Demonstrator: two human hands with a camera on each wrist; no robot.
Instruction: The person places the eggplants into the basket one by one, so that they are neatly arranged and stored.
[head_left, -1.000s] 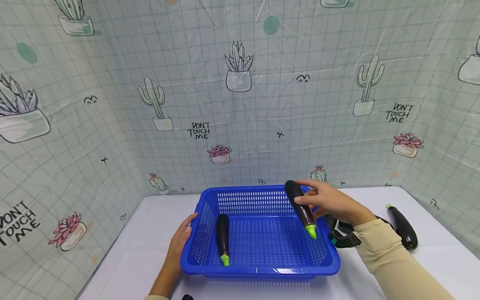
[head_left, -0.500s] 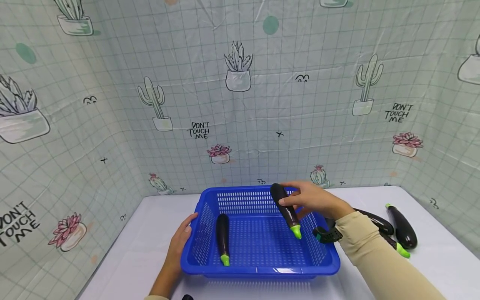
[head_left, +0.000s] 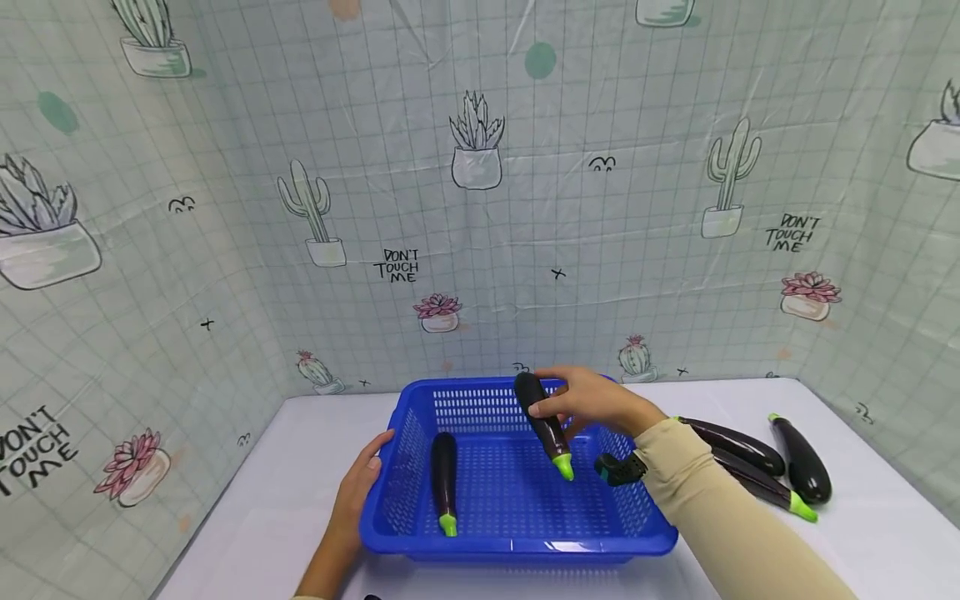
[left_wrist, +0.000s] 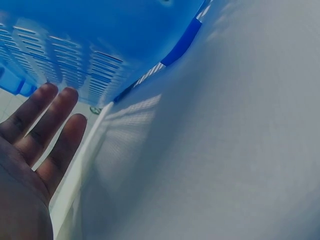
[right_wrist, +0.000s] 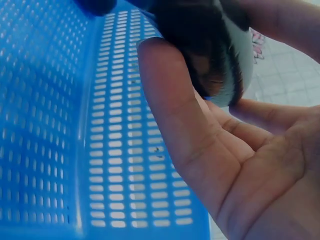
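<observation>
In the head view a blue plastic basket [head_left: 517, 546] with slotted walls stands on the white table. One dark eggplant [head_left: 445, 475] with a green stem end lies inside it at the left. Over the right half of the basket, my right hand [head_left: 588, 398] grips a second eggplant [head_left: 545, 421] between thumb and fingers, its green end tilted down towards me. The right wrist view shows the thumb and fingers around that dark eggplant [right_wrist: 200, 45]. At the basket's left wall rests my left hand [head_left: 352, 487]. Its fingers look straight against the outer wall in the left wrist view.
To the right of the basket several eggplants lie on the table: one at the far right [head_left: 802, 458], one beside it [head_left: 738, 444], one in front [head_left: 768, 487]. A patterned cloth [head_left: 517, 217] hangs behind. A dark tip [head_left: 372, 597] shows at the bottom edge.
My right hand has moved left with its eggplant, from the basket's right rim to further over the inside. More eggplants at the right have come into view. The left hand stays put.
</observation>
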